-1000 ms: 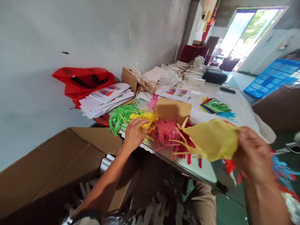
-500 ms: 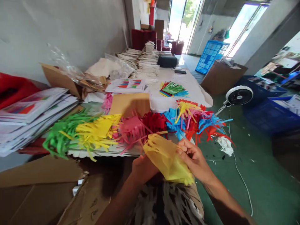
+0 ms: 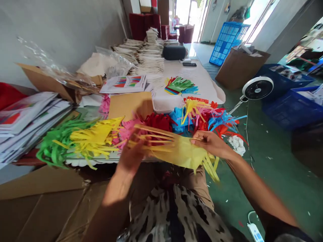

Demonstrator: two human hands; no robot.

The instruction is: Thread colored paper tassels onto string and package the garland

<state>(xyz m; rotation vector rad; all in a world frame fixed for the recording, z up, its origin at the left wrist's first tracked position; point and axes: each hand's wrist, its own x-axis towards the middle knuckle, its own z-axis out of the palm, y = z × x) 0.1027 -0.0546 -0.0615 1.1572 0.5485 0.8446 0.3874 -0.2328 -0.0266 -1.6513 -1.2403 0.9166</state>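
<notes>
A yellow fringed tissue paper point(image 3: 186, 153) is stretched between my two hands above my lap, at the table's front edge. My right hand point(image 3: 210, 143) pinches its upper edge near the uncut middle, and a cut fringe hangs down below that hand. The long strips at the other end run into my left hand point(image 3: 135, 153), whose fingers are closed about them and slightly blurred. Behind the hands lies a row of fringed paper bundles: green point(image 3: 57, 143), yellow point(image 3: 97, 134), pink point(image 3: 130, 129), dark red point(image 3: 158, 121), blue point(image 3: 178, 117) and a mixed-colour heap point(image 3: 202, 112).
A white tray point(image 3: 166, 105), a cardboard sheet point(image 3: 128, 104) and printed sheets point(image 3: 123, 84) lie behind the row. Stacked papers point(image 3: 32, 121) stand at left. A phone point(image 3: 189, 64) lies farther back. A fan point(image 3: 257, 88) stands right of the table, near blue bins point(image 3: 292, 109).
My hands have moved apart, the left one leftward along the strips. The yellow paper, bunched before, is now drawn out sideways with its strips straightened. The view has shifted slightly.
</notes>
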